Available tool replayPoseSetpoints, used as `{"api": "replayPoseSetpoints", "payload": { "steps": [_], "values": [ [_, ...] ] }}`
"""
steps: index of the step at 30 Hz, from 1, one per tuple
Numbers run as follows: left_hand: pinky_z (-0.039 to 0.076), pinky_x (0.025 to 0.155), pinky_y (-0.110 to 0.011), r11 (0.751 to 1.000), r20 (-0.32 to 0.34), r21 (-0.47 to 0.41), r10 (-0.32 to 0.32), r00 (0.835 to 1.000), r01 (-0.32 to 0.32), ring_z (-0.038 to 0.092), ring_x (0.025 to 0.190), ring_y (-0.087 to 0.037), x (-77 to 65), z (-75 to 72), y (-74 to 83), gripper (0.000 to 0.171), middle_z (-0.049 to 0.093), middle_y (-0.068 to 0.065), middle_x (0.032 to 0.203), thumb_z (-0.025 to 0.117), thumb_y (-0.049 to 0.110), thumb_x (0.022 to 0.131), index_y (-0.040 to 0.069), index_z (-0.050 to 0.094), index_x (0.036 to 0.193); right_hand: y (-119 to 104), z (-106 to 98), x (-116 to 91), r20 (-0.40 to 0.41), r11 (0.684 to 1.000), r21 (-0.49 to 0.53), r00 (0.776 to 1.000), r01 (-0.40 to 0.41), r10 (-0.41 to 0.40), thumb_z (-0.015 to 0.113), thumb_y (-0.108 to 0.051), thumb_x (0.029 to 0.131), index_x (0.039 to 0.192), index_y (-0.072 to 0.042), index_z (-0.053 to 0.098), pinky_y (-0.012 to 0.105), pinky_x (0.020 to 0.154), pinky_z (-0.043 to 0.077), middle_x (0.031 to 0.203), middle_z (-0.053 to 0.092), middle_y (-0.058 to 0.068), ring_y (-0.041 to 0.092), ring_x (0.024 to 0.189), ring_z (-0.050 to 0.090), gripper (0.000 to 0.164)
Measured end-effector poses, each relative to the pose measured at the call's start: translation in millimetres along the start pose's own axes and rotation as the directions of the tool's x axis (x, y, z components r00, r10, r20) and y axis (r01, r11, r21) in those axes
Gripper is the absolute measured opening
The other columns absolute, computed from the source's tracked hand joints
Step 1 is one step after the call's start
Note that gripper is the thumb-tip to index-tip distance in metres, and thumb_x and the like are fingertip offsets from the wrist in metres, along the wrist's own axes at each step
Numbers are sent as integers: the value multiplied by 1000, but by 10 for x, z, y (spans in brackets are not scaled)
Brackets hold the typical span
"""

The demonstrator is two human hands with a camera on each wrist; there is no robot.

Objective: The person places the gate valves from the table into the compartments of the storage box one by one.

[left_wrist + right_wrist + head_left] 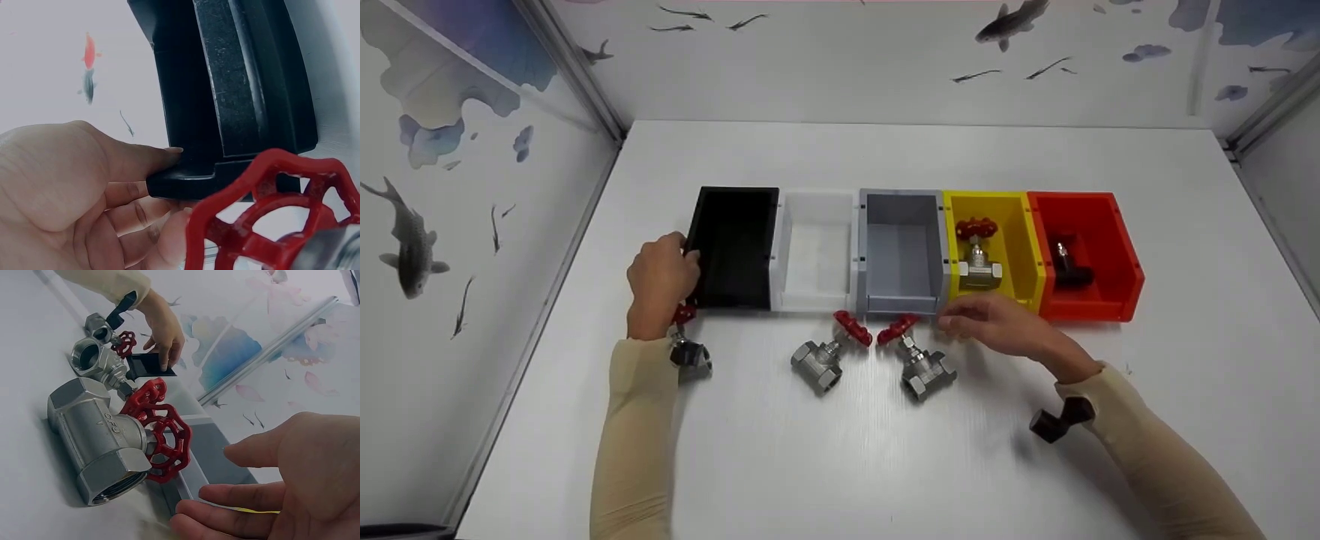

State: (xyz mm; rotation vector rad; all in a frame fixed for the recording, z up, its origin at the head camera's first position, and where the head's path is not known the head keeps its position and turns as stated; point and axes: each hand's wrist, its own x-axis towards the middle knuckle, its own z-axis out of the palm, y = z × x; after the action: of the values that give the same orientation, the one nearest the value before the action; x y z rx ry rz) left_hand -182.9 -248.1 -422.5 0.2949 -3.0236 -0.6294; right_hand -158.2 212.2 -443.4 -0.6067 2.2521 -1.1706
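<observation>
My left hand (662,274) pinches the left wall of the black bin (735,251), thumb inside and fingers outside, as the left wrist view shows. Beside that wrist lies a valve with a red handwheel (684,313), partly hidden by the wrist and its camera. My right hand (997,322) hovers with extended, parted fingers by the front of the grey bin (901,304) and yellow bin (1020,247), holding nothing. To its left, two metal valves with red handwheels lie on the table: one nearer (926,371), one farther left (819,364).
A white bin (815,300) stands between the black and grey bins. Another red-wheeled valve (979,259) sits in the yellow bin. The red bin (1121,300) at the right end holds a dark fitting (1069,270) with a metallic stem. Printed panels (810,67) wall the table's back and sides.
</observation>
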Motion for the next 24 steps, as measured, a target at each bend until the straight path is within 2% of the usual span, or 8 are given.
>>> {"api": "replayPoseSetpoints", "payload": {
  "steps": [5,10,13,24],
  "values": [
    [52,74,-58,1000,1,2,-1,1000,1,67,93,-46,2,3,-1,36,67,-31,108,54,16,100,-10,61,123,2,29,15,39,999,-15,999,35,-35,59,-25,101,117,0,68,49,87,54,105,72,14,32,96,67,31],
    [52,74,-58,1000,0,5,-2,1000,2,67,93,-46,3,5,1,35,68,-31,107,54,16,100,-10,61,122,20,63,29,58,998,0,996,66,-66,59,-21,101,118,2,66,38,88,55,108,71,17,33,100,68,30],
    [52,74,-58,1000,-2,3,-4,1000,4,67,93,-46,1,5,7,35,68,-31,107,54,16,100,-10,61,122,16,80,31,68,998,-14,996,67,-66,59,-22,101,120,1,66,36,89,54,110,71,15,32,102,68,30],
    [53,73,-56,1000,3,2,-16,1000,16,67,92,-45,-3,4,12,35,68,-30,107,54,17,100,-8,61,124,-12,106,44,94,1000,-13,996,12,-11,60,-29,100,124,-4,66,46,93,51,113,71,11,27,104,67,35]
  ]
}}
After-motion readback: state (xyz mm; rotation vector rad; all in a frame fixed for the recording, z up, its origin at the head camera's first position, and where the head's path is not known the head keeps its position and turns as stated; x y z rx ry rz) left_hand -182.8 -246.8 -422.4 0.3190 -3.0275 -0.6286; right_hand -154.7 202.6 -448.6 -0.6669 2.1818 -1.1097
